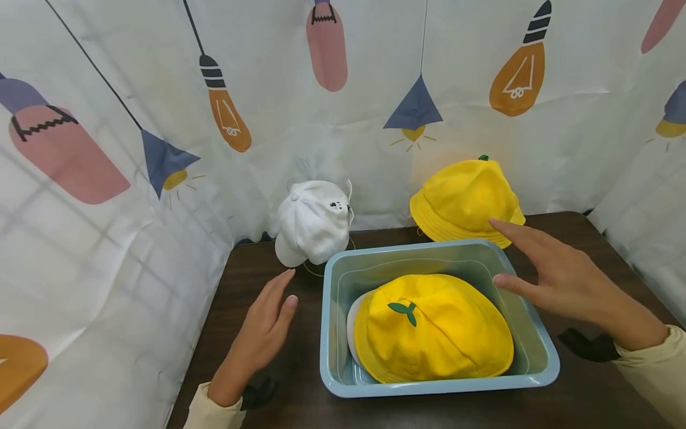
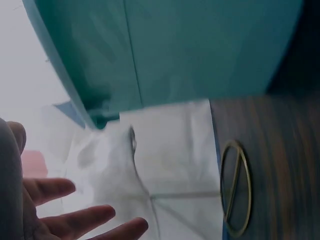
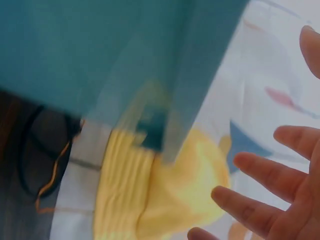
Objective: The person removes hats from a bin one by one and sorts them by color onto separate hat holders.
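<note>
My left hand [image 1: 259, 328], fingers extended and holding nothing, is left of a pale blue plastic basin [image 1: 326, 333]. Just beyond its fingertips stands a white baseball cap [image 1: 313, 220] with a small dark print. My right hand [image 1: 560, 277] hovers over the basin's right rim, thumb and fingers spread. In the basin lies a yellow bucket hat [image 1: 439, 328] with a green sprout on top. A pale edge of another item [image 1: 352, 325] shows under it. Behind the basin is a second yellow hat [image 1: 466, 199], its brim partly hidden by the basin. The right wrist view shows this hat [image 3: 185, 185] blurred.
The basin stands on a dark wooden table [image 1: 257, 268]. White curtains printed with lamps [image 1: 364, 149] rise behind and beside it. A wire loop [image 2: 236, 190] lies at the white cap's base; a dark loop [image 3: 25, 150] lies near the rear yellow hat.
</note>
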A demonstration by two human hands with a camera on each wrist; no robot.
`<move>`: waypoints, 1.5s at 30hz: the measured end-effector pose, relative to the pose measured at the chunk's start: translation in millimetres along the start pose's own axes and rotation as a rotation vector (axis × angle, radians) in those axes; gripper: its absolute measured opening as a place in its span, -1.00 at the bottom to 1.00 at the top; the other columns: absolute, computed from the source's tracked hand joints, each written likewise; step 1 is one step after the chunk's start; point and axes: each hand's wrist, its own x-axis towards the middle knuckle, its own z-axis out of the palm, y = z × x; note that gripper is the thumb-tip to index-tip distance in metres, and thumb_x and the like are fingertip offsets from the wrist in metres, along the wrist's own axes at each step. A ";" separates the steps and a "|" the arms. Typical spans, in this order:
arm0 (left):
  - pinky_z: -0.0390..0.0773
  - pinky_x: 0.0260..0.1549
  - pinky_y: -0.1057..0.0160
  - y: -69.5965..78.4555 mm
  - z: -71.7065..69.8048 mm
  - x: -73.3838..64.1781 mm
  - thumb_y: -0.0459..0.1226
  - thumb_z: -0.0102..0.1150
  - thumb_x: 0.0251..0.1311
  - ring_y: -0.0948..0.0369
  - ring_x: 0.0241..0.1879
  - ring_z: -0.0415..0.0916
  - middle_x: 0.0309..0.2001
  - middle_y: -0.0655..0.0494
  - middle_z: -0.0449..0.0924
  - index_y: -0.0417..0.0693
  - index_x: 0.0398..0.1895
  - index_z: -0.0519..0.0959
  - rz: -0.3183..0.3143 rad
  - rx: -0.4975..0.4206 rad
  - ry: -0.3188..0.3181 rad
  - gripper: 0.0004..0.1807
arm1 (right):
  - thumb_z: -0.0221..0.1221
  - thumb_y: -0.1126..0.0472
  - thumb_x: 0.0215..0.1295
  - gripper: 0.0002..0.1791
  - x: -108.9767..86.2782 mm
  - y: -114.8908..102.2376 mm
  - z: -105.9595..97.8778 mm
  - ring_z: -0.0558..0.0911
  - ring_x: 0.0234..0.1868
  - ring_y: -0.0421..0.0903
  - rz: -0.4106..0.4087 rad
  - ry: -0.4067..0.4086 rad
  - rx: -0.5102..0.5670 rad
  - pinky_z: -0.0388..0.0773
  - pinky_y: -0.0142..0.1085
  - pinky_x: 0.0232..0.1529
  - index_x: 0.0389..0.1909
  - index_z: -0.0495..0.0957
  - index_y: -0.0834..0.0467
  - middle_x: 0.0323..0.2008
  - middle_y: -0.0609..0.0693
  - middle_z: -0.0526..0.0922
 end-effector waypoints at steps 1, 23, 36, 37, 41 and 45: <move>0.49 0.25 -0.22 2.6 1.3 1.0 -0.16 -0.02 0.56 -0.06 0.39 0.40 0.48 -0.04 0.32 0.09 0.57 0.21 0.001 -0.028 -0.006 -0.43 | 0.45 -0.12 0.16 0.04 2.7 -4.9 -0.2 0.46 0.34 0.16 -0.028 -0.005 0.009 0.53 0.28 -0.02 0.60 0.10 -0.24 0.49 0.06 0.35; 0.46 0.28 -0.22 35.6 30.7 33.3 -0.04 -0.14 0.61 -0.10 0.37 0.45 0.56 0.02 0.18 0.06 0.63 0.06 -0.066 -0.403 -0.163 -0.37 | 0.38 -0.14 0.25 -0.45 45.1 -60.4 18.2 0.55 0.30 -0.08 -0.435 -0.172 0.163 0.58 0.05 0.17 0.27 0.57 -0.24 0.31 -0.18 0.56; 0.35 0.34 -0.31 27.7 38.3 26.4 -0.09 -0.17 0.62 -0.10 0.44 0.29 0.61 0.04 0.05 0.29 0.66 -0.08 -0.099 -0.533 -0.248 -0.35 | 0.40 -0.21 0.18 -0.53 61.1 -66.0 30.9 0.56 0.28 -0.08 -0.436 -0.285 0.275 0.60 -0.03 0.16 0.13 0.69 -0.30 0.28 -0.17 0.59; 0.29 0.37 -0.33 27.7 39.1 25.8 -0.10 -0.17 0.62 -0.10 0.47 0.24 0.63 0.06 0.01 0.30 0.66 -0.09 -0.090 -0.536 -0.254 -0.35 | 0.40 -0.20 0.19 -0.54 61.7 -65.7 31.5 0.56 0.28 -0.08 -0.440 -0.289 0.277 0.60 -0.03 0.16 0.13 0.69 -0.30 0.28 -0.17 0.59; 0.18 0.42 -0.36 27.4 42.9 23.4 -0.10 -0.18 0.63 -0.07 0.52 0.16 0.65 0.12 -0.06 0.36 0.65 -0.10 -0.082 -0.548 -0.260 -0.35 | 0.38 -0.17 0.23 -0.59 64.0 -64.9 35.4 0.56 0.27 -0.07 -0.464 -0.306 0.304 0.58 -0.02 0.17 0.10 0.71 -0.27 0.26 -0.12 0.62; 0.22 0.40 -0.34 26.9 46.1 21.2 -0.10 -0.22 0.64 -0.08 0.49 0.20 0.65 0.13 -0.07 0.40 0.65 -0.13 -0.102 -0.577 -0.254 -0.36 | 0.37 -0.12 0.26 -0.69 65.5 -65.5 40.1 0.58 0.23 -0.08 -0.490 -0.298 0.345 0.59 -0.08 0.17 0.01 0.76 -0.22 0.23 -0.05 0.64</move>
